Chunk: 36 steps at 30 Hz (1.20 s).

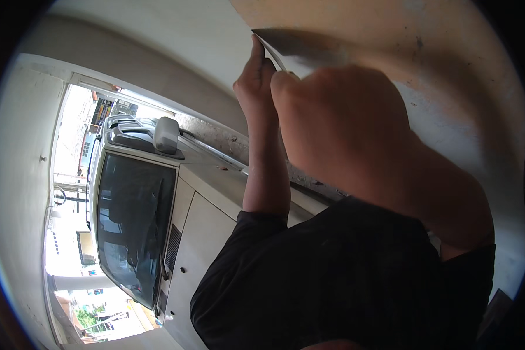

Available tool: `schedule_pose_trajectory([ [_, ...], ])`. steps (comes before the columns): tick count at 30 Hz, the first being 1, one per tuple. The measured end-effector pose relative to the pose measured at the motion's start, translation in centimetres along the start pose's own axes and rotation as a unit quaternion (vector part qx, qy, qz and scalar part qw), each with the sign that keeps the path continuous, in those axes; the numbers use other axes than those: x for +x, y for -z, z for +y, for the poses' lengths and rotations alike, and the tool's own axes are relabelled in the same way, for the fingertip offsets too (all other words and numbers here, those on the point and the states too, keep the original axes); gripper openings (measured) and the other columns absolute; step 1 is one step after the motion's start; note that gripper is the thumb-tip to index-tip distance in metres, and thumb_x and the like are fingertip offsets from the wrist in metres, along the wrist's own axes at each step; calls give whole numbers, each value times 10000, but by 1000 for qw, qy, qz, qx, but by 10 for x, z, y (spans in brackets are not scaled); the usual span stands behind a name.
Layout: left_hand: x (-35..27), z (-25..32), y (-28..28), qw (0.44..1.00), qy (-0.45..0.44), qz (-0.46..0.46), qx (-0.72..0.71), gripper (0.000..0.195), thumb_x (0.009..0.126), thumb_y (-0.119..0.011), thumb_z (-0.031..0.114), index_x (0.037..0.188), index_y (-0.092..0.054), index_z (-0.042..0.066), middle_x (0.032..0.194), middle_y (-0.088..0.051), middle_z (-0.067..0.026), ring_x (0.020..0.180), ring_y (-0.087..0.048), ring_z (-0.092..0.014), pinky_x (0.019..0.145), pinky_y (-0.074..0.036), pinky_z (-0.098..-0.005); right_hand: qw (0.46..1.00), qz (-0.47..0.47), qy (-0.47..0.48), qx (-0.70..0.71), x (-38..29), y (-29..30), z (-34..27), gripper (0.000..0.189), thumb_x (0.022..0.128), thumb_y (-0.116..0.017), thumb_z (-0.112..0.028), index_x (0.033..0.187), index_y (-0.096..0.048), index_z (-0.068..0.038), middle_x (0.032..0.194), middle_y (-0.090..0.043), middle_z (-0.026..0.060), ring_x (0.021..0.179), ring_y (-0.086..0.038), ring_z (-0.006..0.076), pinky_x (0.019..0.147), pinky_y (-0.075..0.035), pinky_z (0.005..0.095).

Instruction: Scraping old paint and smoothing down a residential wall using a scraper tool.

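My right hand [341, 118] is closed in a fist, its back towards me. A thin, slightly curved strip [274, 53] comes out by the thumb; the rest of it is hidden in the fist. My left hand [256, 74] is raised just left of the fist, index finger stretched along the strip towards its far end. Whether the left fingers pinch the strip is hidden. That far end meets the painted wall [376, 26] at the edge between its peach part and the white surface [179, 35]. A dark shadow falls on the wall beside the strip.
A light-coloured vehicle stands close on my left, with its windshield [133, 227], hood [201, 245] and side mirror [166, 134] towards me. A rough concrete strip [227, 138] runs between vehicle and wall. Bright openings lie beyond the vehicle. The peach wall has worn, patchy paint.
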<state>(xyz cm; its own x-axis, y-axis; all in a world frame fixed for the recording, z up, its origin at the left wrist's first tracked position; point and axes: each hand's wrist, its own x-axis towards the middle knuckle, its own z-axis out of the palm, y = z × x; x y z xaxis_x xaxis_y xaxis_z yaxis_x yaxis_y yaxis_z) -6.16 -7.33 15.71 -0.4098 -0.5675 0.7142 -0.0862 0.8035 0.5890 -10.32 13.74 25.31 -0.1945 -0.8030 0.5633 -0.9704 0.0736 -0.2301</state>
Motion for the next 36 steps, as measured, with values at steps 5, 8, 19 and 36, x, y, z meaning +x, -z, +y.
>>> schedule_pose_trajectory([
  [5, 1, 3, 1, 1000, -7, -1, -17, 529, 895, -522, -11, 1410, -600, 84, 684, -454, -24, 662, -450, -45, 619, -434, -221, 1000, -1, -3, -5, 0, 2, -3, 126, 795, -645, -111, 832, -645, 9, 606, -653, 184, 570, -695, 338, 534, -553, 434],
  [8, -4, 0, 2, 1000, 0, -9, 13, 535, 892, -527, -12, 1414, -595, 87, 688, -474, -46, 664, -469, -53, 627, -443, -228, 1000, -10, -3, 3, 4, -2, 5, 124, 792, -645, -112, 830, -641, 6, 609, -652, 194, 570, -695, 346, 533, -554, 439],
  [19, -8, 21, 2, 999, 15, -19, -45, 550, 882, -508, 1, 1416, -597, 99, 655, -474, -87, 628, -451, -76, 609, -449, -254, 999, -38, -6, 14, -6, 5, 2, 150, 800, -642, -138, 840, -632, 6, 612, -649, 216, 563, -685, 382, 529, -552, 460],
  [36, 0, 8, 3, 999, 27, -7, -43, 488, 913, -516, 15, 1394, -599, 34, 662, -530, -49, 657, -453, -55, 616, -464, -251, 999, -35, -4, 1, -5, 5, 1, 123, 793, -625, -108, 854, -633, -1, 626, -661, 188, 592, -697, 359, 555, -557, 454],
])
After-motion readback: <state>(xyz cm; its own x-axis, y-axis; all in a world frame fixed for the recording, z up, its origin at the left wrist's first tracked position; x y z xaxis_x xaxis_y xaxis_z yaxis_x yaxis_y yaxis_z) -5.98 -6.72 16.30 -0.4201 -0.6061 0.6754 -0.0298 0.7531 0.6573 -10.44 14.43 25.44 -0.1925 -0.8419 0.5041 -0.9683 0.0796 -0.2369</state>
